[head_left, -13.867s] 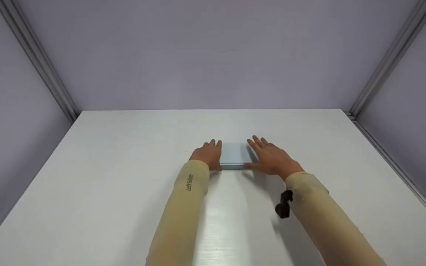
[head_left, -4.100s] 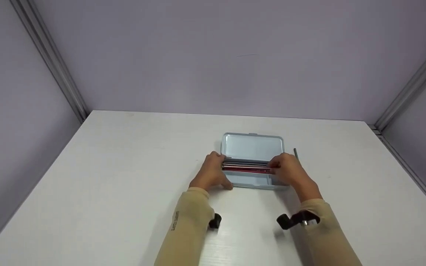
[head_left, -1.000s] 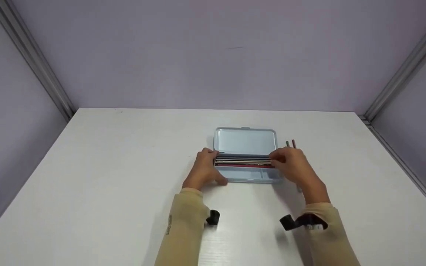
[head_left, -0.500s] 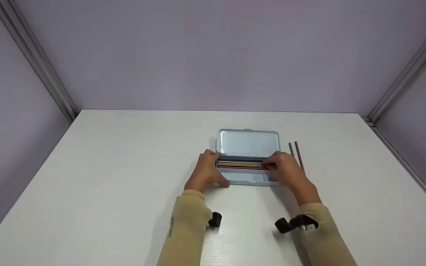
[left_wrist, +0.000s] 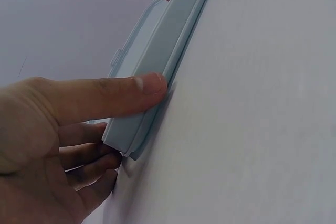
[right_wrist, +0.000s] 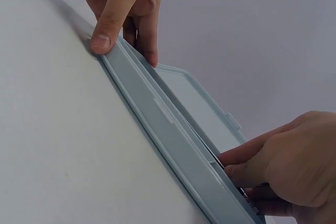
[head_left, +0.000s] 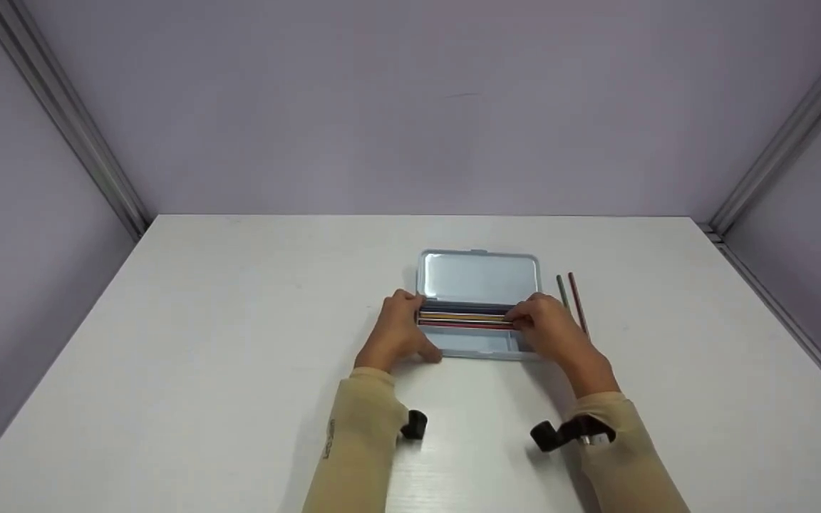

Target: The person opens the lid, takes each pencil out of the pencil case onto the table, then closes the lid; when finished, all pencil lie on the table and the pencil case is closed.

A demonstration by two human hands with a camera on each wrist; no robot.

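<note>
Several pencils (head_left: 465, 318) half-hidden by fingers (head_left: 522, 314)

Pencil case (head_left: 478, 278) now open; 2 pencils (head_left: 571, 296) lie right of it.

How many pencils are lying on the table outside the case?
2: a green pencil and a red pencil, side by side right of the open case. The right hand may hide more.

Open pencil case (head_left: 478, 342) mid-table (head_left: 204, 320), pencils (head_left: 464, 318) inside, two loose pencils (head_left: 571, 296) just right of it
</note>
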